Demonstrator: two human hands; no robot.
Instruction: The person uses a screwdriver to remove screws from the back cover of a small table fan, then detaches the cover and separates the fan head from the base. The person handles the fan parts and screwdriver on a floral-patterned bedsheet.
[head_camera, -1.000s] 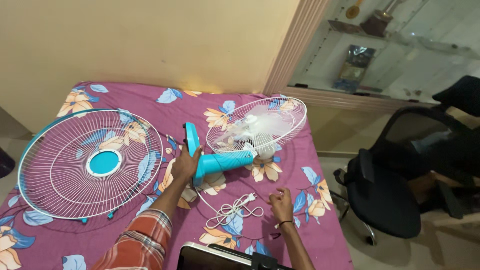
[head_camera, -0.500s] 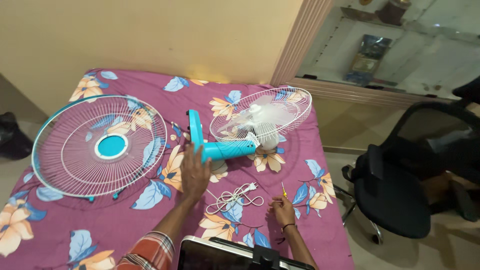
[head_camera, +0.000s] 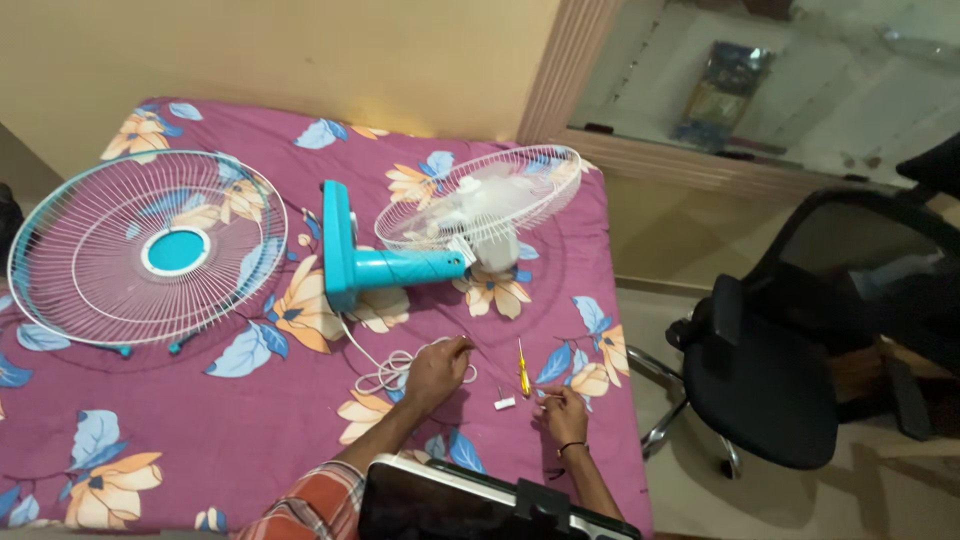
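Left hand (head_camera: 436, 372) closed on the cord (head_camera: 385, 372) below the fan (head_camera: 400, 268); right hand (head_camera: 561, 412), fingers curled (grip unclear), beside the screwdriver (head_camera: 521, 368). Floral bed (head_camera: 200, 430); chair (head_camera: 780, 370) right of the fan.

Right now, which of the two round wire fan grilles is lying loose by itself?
The left grille, with the teal centre disc. It lies flat on the bedspread; the other grille is mounted on the teal fan body.

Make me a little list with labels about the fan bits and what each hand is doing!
Surface: purple flowered bedsheet
Fan body: turquoise plastic stand with white rear wire grille, lying on its side
Loose part: round white wire front grille with turquoise centre, flat, left of the stand
Left hand: on the coiled white power cord
Right hand: resting near the yellow-handled screwdriver
Nearby: black office chair
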